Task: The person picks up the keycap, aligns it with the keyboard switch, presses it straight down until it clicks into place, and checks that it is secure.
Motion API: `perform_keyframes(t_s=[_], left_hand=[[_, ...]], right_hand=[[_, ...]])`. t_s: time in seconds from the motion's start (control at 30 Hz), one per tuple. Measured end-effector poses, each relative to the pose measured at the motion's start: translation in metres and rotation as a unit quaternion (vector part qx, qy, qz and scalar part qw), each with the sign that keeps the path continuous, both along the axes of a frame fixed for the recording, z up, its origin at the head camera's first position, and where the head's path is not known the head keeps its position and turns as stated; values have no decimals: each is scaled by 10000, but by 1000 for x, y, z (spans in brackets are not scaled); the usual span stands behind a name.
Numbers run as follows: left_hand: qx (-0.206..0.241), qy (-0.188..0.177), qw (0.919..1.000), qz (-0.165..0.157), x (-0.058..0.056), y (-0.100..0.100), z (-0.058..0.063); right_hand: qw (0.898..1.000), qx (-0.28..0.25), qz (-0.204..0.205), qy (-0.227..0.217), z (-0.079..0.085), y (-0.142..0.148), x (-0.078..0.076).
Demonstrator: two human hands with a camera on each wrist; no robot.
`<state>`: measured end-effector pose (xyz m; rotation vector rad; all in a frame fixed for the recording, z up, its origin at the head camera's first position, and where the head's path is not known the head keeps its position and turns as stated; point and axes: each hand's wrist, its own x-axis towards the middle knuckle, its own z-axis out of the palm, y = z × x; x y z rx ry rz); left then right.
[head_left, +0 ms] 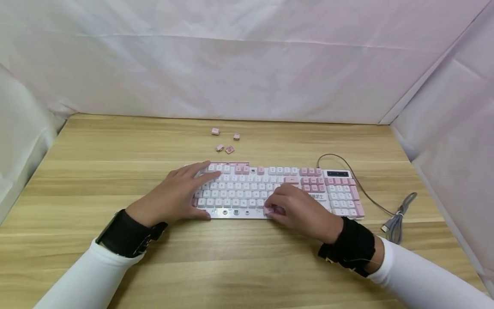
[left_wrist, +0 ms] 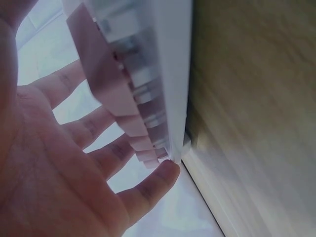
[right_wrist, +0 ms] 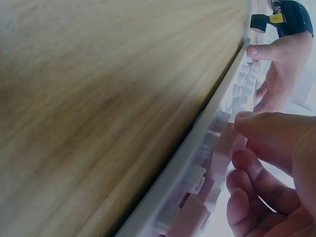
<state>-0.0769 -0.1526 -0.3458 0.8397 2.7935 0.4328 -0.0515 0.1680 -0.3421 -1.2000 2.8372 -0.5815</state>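
Note:
A white keyboard with pink and white keycaps (head_left: 239,194) lies on the wooden table, with bare switch spots along its front row. My left hand (head_left: 181,193) spans its left end, fingers spread over the keys and thumb at the front edge. In the left wrist view, one fingertip (left_wrist: 170,170) touches the keyboard's rim beside its pink keys. At the front row, right of the middle, my right hand (head_left: 299,210) pinches a pink keycap (head_left: 267,210) between thumb and index finger. The right wrist view shows that thumb (right_wrist: 256,123) against the pink cap's side.
Several loose pink keycaps (head_left: 229,149) lie on the table (head_left: 154,137) behind the keyboard. A grey cable (head_left: 372,195) runs from the keyboard's back to a tied bundle (head_left: 395,227) at its right. White cloth (head_left: 247,77) hangs behind the table and along its sides.

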Motion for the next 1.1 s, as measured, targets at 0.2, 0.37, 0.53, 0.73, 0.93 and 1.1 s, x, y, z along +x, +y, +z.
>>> perform_keyframes(t_s=[0.2, 0.37, 0.53, 0.73, 0.93, 1.1], left_hand=[[-1, 36, 10000, -41, -2, 1, 1], [28, 20, 10000, -40, -1, 1, 2], [12, 19, 10000, -26, 0, 0, 2], [-7, -27, 10000, 15, -1, -1, -1], [7, -40, 10000, 1, -2, -1, -1], [8, -44, 10000, -4, -2, 0, 0]], right_hand=[[9999, 24, 73, 121, 1, -2, 0], [9999, 43, 151, 55, 1, -3, -1], [9998, 91, 185, -34, 2, 0, -2], [9991, 27, 88, -421, 2, 2, -3], [9997, 10, 201, -119, 1, 2, -2], [9997, 40, 248, -73, 1, 2, -2]])
